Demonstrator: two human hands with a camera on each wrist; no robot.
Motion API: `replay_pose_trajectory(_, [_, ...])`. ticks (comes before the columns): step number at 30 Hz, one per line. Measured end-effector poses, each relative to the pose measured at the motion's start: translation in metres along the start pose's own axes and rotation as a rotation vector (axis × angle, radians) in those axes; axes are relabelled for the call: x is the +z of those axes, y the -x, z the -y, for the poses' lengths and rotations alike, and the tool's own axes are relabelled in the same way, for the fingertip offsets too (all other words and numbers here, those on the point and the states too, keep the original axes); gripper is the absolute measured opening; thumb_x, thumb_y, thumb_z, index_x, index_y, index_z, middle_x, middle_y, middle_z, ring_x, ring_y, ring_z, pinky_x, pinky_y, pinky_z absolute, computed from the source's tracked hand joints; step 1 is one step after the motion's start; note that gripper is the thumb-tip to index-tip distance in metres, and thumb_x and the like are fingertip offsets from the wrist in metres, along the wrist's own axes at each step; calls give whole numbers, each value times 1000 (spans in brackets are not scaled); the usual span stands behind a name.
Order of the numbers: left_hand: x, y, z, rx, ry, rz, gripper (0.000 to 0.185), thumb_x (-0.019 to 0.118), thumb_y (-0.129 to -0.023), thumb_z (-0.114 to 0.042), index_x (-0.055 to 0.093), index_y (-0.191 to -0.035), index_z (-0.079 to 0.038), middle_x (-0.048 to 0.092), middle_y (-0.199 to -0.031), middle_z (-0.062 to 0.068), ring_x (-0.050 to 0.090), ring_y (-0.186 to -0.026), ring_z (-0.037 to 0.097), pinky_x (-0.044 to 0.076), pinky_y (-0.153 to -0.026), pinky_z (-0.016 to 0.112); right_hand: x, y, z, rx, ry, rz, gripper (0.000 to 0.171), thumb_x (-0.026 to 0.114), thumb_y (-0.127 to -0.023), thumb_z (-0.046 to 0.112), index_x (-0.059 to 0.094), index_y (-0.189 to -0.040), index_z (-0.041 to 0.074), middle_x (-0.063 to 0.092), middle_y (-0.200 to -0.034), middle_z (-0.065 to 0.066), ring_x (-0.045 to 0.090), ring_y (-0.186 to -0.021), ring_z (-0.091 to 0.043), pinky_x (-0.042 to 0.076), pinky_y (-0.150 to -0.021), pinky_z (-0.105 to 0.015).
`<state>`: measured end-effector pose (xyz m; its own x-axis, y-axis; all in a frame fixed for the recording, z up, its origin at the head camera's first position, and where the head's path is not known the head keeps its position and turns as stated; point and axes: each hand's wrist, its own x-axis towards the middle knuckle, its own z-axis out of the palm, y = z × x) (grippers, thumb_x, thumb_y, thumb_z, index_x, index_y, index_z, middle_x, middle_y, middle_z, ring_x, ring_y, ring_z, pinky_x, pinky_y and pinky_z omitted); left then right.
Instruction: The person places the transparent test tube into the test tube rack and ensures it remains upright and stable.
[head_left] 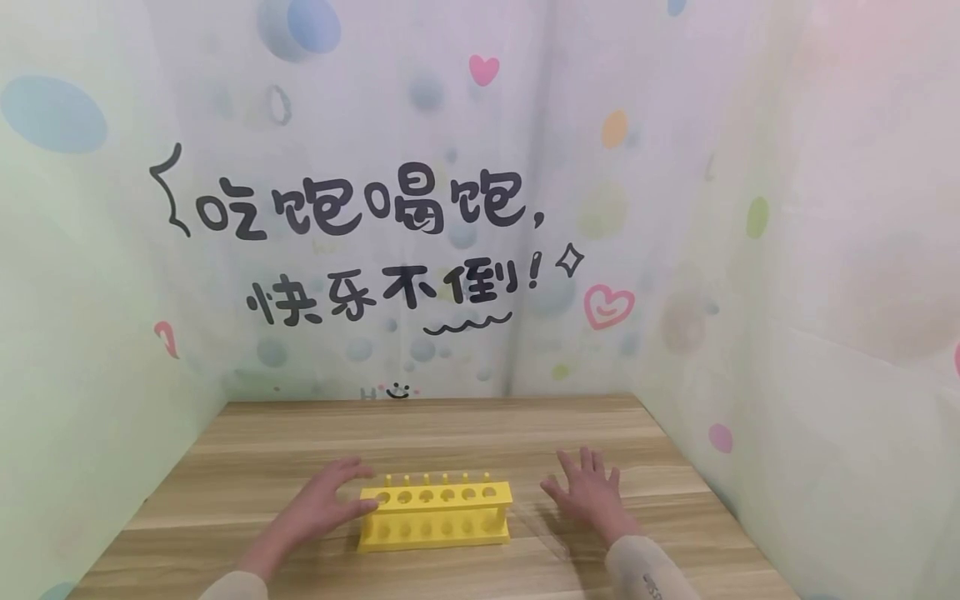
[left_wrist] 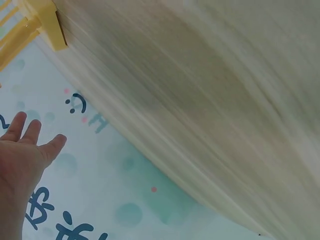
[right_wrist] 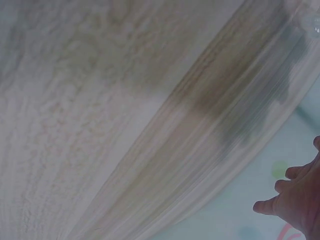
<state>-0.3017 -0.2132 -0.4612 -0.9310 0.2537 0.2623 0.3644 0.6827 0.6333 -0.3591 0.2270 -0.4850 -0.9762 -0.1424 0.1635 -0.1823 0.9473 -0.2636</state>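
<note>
Dotted walls [head_left: 675,133] enclose a wood-grain table [head_left: 427,433]; left hand [head_left: 326,502] and right hand [head_left: 592,495], fingers apart, flank a yellow rack [head_left: 437,506].

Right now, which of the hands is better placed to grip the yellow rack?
Probably the left hand: in the head view it overlaps the yellow rack, while the right hand is visibly apart.

The yellow test-tube rack [head_left: 437,510] looked like smooth plastic with a slight sheen. Under it, the tabletop [head_left: 450,433] showed a smooth wood-grain finish, mostly matt. The far wall covering [head_left: 405,250] seemed thin, matt, faintly creased sheeting; the near right sleeve [head_left: 641,567], soft matt cloth.
</note>
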Motion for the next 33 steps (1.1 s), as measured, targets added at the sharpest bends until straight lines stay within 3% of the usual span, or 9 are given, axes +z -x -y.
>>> replay_pose_trajectory(7, [2,2,3,25,17,-8,44,75,-85,-46,69,-116,-16,46,-144,27,40,-130,53,33,-104,69,2,-1,8,-22,-51,-19,72,53,-97,55,40,-150,8,29,-153,-33,21,-141,-53,10,-107,-78])
replay_pose_trajectory(16, [4,2,4,9,23,-1,40,75,-86,-45,70,-113,-16,48,-143,26,41,-131,52,33,-105,68,4,-2,24,-3,-215,-30,72,61,-95,49,42,-149,5,39,-148,-31,35,-136,-51,19,-107,-75])
replay_pose_trajectory(22, [5,3,4,-7,21,7,44,74,-87,-45,70,-117,-13,49,-141,26,42,-130,51,33,-105,68,5,-1,35,5,-345,-28,69,68,-92,41,46,-145,4,48,-140,-30,53,-119,-48,34,-99,-73])
replay_pose_trajectory(25, [6,4,4,-12,20,13,46,72,-88,-46,69,-119,-13,49,-141,25,43,-130,51,34,-104,68,6,0,38,16,-382,-18,67,71,-90,38,49,-143,4,52,-136,-29,61,-109,-43,35,-98,-74])
replay_pose_trajectory(28, [6,5,3,-11,21,13,46,72,-88,-46,68,-120,-12,50,-141,25,43,-129,51,34,-104,68,8,1,41,17,-398,-6,65,71,-90,36,50,-142,3,53,-137,-28,63,-106,-41,33,-99,-75])
replay_pose_trajectory(33, [6,5,3,-14,21,12,47,72,-88,-46,68,-120,-12,50,-141,25,43,-129,51,34,-104,69,12,3,44,11,-408,0,61,71,-90,31,52,-140,2,52,-138,-28,56,-116,-46,36,-99,-72])
